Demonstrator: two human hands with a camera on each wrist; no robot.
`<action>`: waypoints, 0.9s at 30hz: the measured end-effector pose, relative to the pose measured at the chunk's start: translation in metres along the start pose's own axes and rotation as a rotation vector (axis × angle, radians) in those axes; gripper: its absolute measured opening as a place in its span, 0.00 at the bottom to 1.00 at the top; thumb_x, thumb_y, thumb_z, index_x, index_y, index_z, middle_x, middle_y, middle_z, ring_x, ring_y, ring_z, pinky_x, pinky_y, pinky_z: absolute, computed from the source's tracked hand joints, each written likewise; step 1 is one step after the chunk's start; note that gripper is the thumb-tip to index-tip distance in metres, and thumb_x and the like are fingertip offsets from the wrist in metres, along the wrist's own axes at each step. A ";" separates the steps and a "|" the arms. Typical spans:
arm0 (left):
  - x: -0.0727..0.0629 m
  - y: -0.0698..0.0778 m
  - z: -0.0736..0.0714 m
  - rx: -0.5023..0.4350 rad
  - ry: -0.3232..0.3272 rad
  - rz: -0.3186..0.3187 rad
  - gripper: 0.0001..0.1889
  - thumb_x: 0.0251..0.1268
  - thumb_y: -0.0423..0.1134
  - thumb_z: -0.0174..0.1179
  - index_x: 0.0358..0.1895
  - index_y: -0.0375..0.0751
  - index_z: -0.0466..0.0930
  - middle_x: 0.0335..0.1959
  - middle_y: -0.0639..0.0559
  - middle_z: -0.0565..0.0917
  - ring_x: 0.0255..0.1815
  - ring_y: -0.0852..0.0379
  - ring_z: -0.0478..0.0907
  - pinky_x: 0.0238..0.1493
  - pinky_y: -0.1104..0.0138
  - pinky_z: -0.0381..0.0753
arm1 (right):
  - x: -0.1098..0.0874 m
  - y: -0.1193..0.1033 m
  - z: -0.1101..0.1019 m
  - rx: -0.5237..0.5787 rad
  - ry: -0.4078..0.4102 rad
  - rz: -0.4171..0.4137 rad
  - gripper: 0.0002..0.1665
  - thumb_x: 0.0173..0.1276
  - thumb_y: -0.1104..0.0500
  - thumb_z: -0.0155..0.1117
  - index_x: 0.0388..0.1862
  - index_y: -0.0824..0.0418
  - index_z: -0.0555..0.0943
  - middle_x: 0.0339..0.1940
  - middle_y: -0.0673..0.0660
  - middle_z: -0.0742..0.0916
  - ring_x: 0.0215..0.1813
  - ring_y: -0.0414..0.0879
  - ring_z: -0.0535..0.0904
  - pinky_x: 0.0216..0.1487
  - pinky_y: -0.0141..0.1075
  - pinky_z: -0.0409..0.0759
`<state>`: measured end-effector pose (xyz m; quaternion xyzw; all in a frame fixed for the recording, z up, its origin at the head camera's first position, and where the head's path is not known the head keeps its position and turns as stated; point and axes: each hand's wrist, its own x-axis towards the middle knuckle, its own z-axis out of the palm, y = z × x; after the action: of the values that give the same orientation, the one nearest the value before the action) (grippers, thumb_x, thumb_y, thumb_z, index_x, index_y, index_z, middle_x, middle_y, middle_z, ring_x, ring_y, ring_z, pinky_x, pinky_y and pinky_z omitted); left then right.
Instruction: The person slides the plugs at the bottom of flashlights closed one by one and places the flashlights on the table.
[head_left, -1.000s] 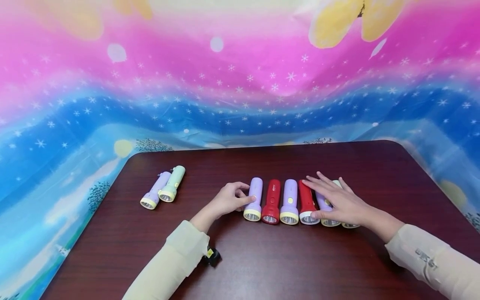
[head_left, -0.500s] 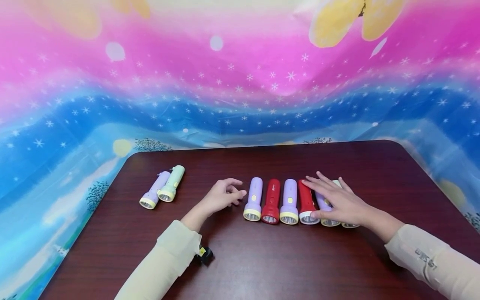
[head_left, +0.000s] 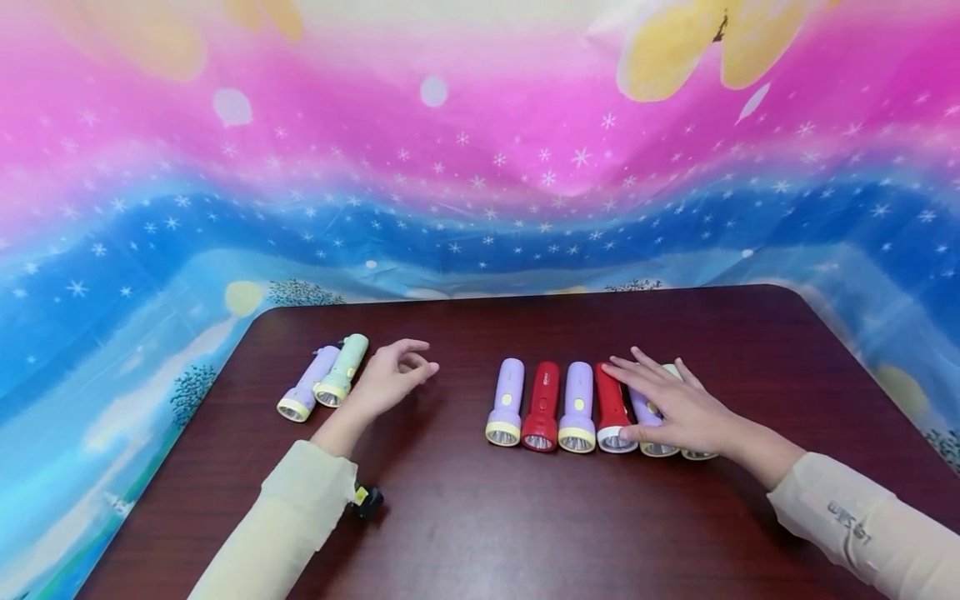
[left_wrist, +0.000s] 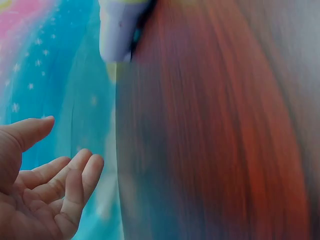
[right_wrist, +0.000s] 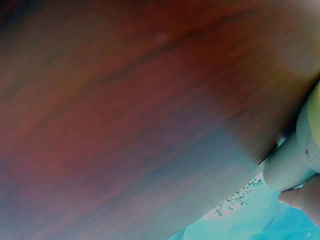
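My left hand [head_left: 386, 379] is over the table, fingers loosely bent and holding nothing, just right of a mint-green flashlight [head_left: 345, 367] that lies against a purple flashlight [head_left: 309, 383]. In the left wrist view the left hand [left_wrist: 50, 187] has its fingers apart, and part of a purple flashlight [left_wrist: 120, 30] shows. A side-by-side row starts with a purple flashlight [head_left: 508, 396], a red flashlight [head_left: 545, 400] and another purple one. My right hand [head_left: 678, 412] rests with spread fingers across the row's right end, partly hiding a white-rimmed red flashlight [head_left: 612, 396], a purple one and a pale green flashlight [right_wrist: 287, 162].
The dark wood table [head_left: 480, 517] has rounded far corners. A printed cloth backdrop [head_left: 480, 167] hangs behind it and at both sides. A small black device [head_left: 366, 502] is at the left cuff.
My left hand has let go of the leftmost purple flashlight in the row and moved left, close to the separate pair. My right hand has stayed on the row's right end.
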<state>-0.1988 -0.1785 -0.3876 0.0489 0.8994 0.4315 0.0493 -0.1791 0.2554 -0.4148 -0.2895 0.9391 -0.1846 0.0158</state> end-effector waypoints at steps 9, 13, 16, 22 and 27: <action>0.004 -0.017 -0.029 0.110 0.111 0.011 0.24 0.69 0.42 0.62 0.64 0.33 0.73 0.49 0.37 0.85 0.47 0.43 0.83 0.54 0.51 0.82 | 0.000 -0.001 -0.001 -0.016 0.003 -0.005 0.54 0.58 0.30 0.68 0.79 0.45 0.61 0.79 0.59 0.66 0.81 0.63 0.51 0.70 0.75 0.46; 0.008 -0.024 -0.039 0.123 0.137 0.014 0.23 0.69 0.40 0.62 0.63 0.32 0.74 0.49 0.35 0.85 0.48 0.40 0.83 0.56 0.50 0.81 | 0.000 0.000 -0.001 -0.011 0.005 -0.004 0.54 0.57 0.30 0.68 0.79 0.45 0.61 0.79 0.59 0.66 0.81 0.63 0.51 0.70 0.75 0.46; 0.008 -0.026 -0.045 0.130 0.151 0.019 0.23 0.70 0.39 0.61 0.64 0.33 0.73 0.51 0.34 0.84 0.50 0.38 0.83 0.55 0.49 0.81 | 0.000 0.000 -0.001 -0.009 0.005 -0.003 0.54 0.57 0.30 0.68 0.79 0.45 0.61 0.79 0.59 0.66 0.81 0.63 0.51 0.70 0.75 0.46; 0.008 -0.026 -0.059 0.194 0.175 0.011 0.25 0.72 0.41 0.58 0.67 0.34 0.70 0.57 0.33 0.81 0.55 0.37 0.81 0.56 0.47 0.80 | 0.000 0.000 0.000 -0.012 0.007 0.000 0.54 0.57 0.29 0.68 0.79 0.45 0.61 0.79 0.59 0.67 0.81 0.62 0.51 0.70 0.75 0.46; 0.008 -0.035 -0.067 0.215 0.197 -0.024 0.25 0.73 0.41 0.57 0.67 0.34 0.70 0.57 0.34 0.81 0.55 0.38 0.81 0.57 0.47 0.80 | 0.000 -0.001 -0.001 -0.006 0.008 -0.006 0.54 0.57 0.30 0.68 0.79 0.45 0.61 0.78 0.59 0.67 0.81 0.63 0.51 0.70 0.75 0.46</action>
<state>-0.2174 -0.2507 -0.3740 0.0007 0.9415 0.3348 -0.0394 -0.1786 0.2551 -0.4140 -0.2916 0.9388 -0.1830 0.0108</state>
